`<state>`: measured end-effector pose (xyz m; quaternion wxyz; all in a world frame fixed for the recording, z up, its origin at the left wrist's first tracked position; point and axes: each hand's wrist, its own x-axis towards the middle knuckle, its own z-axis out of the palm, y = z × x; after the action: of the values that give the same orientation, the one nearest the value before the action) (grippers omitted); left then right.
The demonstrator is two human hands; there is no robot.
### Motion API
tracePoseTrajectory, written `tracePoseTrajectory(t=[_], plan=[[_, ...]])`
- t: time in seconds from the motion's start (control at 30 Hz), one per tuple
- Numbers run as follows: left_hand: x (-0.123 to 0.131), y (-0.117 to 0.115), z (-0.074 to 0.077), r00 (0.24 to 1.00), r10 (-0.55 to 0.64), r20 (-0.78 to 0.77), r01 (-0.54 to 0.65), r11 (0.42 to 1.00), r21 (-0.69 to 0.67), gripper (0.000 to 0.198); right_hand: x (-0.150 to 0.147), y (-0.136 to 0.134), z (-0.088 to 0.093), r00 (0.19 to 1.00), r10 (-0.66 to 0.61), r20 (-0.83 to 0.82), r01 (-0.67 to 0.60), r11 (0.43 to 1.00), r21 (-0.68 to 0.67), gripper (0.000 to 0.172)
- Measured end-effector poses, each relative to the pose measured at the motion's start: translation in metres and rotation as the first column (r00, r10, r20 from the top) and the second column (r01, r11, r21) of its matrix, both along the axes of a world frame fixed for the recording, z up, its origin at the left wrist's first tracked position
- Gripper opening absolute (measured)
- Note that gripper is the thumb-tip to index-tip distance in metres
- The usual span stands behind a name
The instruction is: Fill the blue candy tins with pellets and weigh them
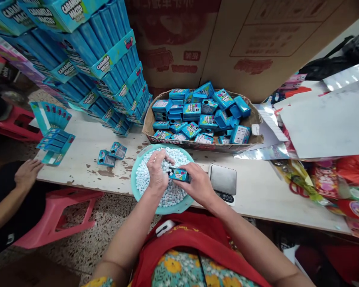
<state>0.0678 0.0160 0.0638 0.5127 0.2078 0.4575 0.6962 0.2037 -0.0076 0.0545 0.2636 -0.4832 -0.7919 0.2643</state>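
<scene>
My right hand (pixel 199 183) grips a small blue candy box (pixel 178 174) printed "Caramelo Macizo", tilted on its side above a basin. Cupped at the open left end of that box, my left hand (pixel 158 171) has its fingers curled round some small white candies, and white dust coats its skin. Below both hands, the light green basin (pixel 133 175) is full of loose pale candies (pixel 175 195). How many candies are inside the box is hidden. Just right of my right hand lies a small digital scale (pixel 223 179).
Behind the basin, a cut-down carton (pixel 203 149) holds many blue boxes. Tall stacks of filled display trays (pixel 113 63) rise at the left. Two boxes (pixel 112 153) lie on the table (pixel 86 171). A co-worker's hand (pixel 28 173) rests at the left edge. Colourful packaging (pixel 326 179) covers the right.
</scene>
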Motion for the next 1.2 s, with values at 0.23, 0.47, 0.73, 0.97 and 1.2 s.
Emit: tracePoseTrajectory(t=[0.23, 0.47, 0.73, 0.97, 1.2], plan=[[-0.001, 0.006, 0.001, 0.997, 0.024, -0.079, -0.029, 0.997, -0.065, 0.021, -0.005, 0.006, 0.000, 0.998, -0.044, -0.034, 0.044, 0.999, -0.001, 0.034], [-0.003, 0.011, 0.005, 0.990, 0.021, -0.140, -0.027, 0.999, -0.046, 0.023, -0.012, 0.011, 0.004, 0.998, -0.030, -0.054, 0.030, 1.000, -0.002, 0.030], [-0.006, 0.015, 0.009, 0.996, 0.028, -0.080, -0.032, 0.998, -0.051, 0.023, -0.013, 0.012, 0.010, 0.990, -0.070, -0.125, 0.069, 0.998, -0.012, 0.030], [-0.002, 0.017, 0.014, 0.987, 0.023, -0.156, -0.029, 0.999, -0.037, 0.022, -0.014, 0.012, 0.012, 0.985, -0.082, -0.154, 0.078, 0.997, -0.029, 0.028], [0.003, 0.013, 0.011, 0.995, -0.020, -0.100, 0.014, 0.998, -0.063, 0.024, -0.009, 0.010, 0.005, 0.974, -0.114, -0.195, 0.101, 0.992, -0.074, 0.030]])
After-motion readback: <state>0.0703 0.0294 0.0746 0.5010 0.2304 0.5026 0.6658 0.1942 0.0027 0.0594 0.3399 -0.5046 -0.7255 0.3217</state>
